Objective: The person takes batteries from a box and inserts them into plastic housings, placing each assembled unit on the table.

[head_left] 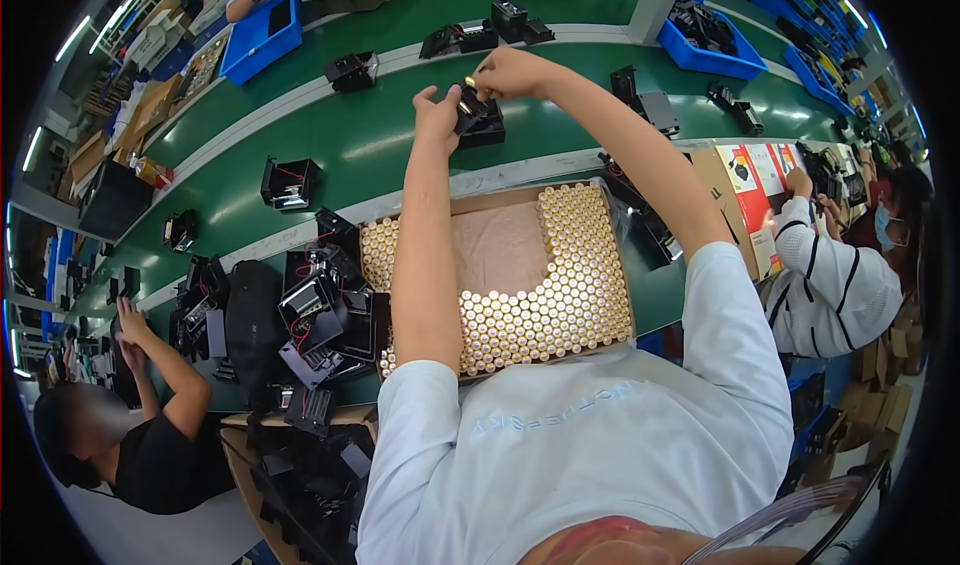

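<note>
Both of my arms reach across a shallow cardboard box (500,248) of upright batteries (540,317) with pale, gold-ringed ends. Beyond it, my left hand (436,117) is closed on the left side of a small black plastic housing (465,119), thumb up. My right hand (512,73) pinches a battery (470,82) with a shiny gold end, just above the housing. Another black part (488,131) sits on the green bench right beside it; whether the two are joined I cannot tell.
Black housings with red wires (290,185) stand along the green bench (370,155). A heap of housings (318,305) lies left of the battery box. Blue bins (262,43) stand at the back. Co-workers sit at left (150,435) and right (835,275).
</note>
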### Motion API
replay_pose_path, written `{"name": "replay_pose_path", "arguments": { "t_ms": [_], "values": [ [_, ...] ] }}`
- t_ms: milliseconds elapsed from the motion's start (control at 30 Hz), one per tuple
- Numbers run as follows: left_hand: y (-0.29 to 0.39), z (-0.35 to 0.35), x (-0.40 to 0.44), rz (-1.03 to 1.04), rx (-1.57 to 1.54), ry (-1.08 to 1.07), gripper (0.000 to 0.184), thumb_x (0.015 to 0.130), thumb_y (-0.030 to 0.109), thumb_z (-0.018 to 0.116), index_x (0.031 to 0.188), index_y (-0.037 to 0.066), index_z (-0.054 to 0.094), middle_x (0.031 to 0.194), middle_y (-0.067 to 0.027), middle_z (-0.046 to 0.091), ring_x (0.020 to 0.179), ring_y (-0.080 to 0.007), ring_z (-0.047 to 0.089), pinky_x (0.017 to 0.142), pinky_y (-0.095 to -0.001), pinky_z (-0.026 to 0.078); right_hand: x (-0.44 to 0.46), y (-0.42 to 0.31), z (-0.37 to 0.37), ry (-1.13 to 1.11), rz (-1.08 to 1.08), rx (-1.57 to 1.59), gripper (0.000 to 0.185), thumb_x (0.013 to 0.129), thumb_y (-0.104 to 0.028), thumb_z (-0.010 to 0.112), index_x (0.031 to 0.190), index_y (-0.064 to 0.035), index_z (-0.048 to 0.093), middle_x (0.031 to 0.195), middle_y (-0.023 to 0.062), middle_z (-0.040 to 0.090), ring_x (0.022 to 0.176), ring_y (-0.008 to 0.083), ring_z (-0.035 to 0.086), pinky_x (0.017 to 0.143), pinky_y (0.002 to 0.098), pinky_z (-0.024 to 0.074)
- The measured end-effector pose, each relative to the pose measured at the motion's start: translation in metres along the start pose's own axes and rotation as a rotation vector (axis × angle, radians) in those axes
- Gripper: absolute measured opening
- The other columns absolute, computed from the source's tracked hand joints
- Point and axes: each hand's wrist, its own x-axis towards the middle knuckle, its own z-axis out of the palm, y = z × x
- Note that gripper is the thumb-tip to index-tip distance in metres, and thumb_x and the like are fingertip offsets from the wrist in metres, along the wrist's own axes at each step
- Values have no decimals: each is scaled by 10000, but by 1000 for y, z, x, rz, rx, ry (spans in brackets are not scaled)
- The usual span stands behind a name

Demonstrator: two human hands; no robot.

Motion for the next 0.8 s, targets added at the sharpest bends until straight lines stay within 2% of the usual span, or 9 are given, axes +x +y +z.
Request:
{"name": "replay_pose_path", "arguments": {
  "t_ms": [133, 167, 267, 367, 467, 567, 667, 767, 800],
  "values": [
    [4, -5, -3, 22, 63, 49, 574, 921, 18, 584, 1383, 88, 249, 1146, -218, 528, 924, -302, 637, 707, -467, 592, -26, -19, 15, 8, -125, -387, 273, 840, -263, 645, 734, -24, 725, 624, 80, 653, 565, 166, 595, 564, 319, 466],
    [4, -6, -3, 0, 18, 40, 578, 916, 18, 586, 1383, 90, 253, 1171, -225, 510, 940, -305, 629, 710, -473, 591, -29, -25, 20, -1, -63, -405, 275, 838, -276, 655, 770, -21, 732, 664, 115, 680, 601, 219, 640, 598, 353, 486],
    [14, -4, -6, -56, -83, 14, 599, 897, 18, 597, 1384, 91, 256, 1243, -242, 452, 997, -318, 600, 733, -494, 580, -19, -11, 33, 184, -232, -576, 292, 839, -291, 662, 790, -11, 733, 667, 157, 672, 618, 277, 651, 619, 389, 497],
    [18, -1, -11, -97, -96, 13, 652, 865, 15, 620, 1394, 89, 245, 1299, -244, 393, 1064, -331, 560, 785, -519, 548, -13, -16, 35, 199, -100, -473, 285, 835, -270, 649, 809, 3, 725, 710, 190, 671, 659, 315, 657, 646, 397, 505],
    [27, 1, -22, -108, -86, 14, 722, 832, 9, 654, 1411, 96, 231, 1320, -229, 371, 1100, -329, 533, 831, -531, 509, 3, -2, 29, 299, -256, -314, 269, 829, -254, 642, 830, 5, 716, 724, 170, 682, 673, 294, 659, 664, 380, 510],
    [19, -6, -20, -90, -65, -45, 797, 793, -16, 693, 1420, 111, 218, 1307, -210, 397, 1099, -318, 537, 847, -511, 494, 12, 8, 22, 452, -356, -348, 266, 786, -286, 663, 833, -30, 717, 771, 153, 703, 754, 313, 688, 698, 396, 534],
    [17, -9, -17, -60, 11, -97, 861, 748, -46, 727, 1415, 133, 215, 1277, -200, 437, 1077, -313, 560, 840, -491, 503, 17, -6, 4, 44, -65, -344, 296, 791, -331, 681, 846, -42, 714, 785, 130, 711, 766, 289, 694, 700, 387, 535],
    [23, -6, -23, -65, 42, -124, 864, 739, -70, 726, 1414, 141, 231, 1235, -190, 476, 1019, -304, 593, 833, -487, 505, 23, -7, 7, -10, -66, -375, 389, 816, -385, 688, 913, -8, 682, 695, 127, 665, 681, 254, 654, 682, 363, 513],
    [25, -5, -25, -63, 50, -124, 853, 742, -74, 722, 1411, 141, 238, 1217, -189, 489, 998, -303, 603, 823, -484, 509, 27, -2, 11, 97, -136, -390, 402, 821, -404, 684, 866, -4, 681, 678, 128, 659, 670, 247, 652, 671, 353, 509]
  ]
}}
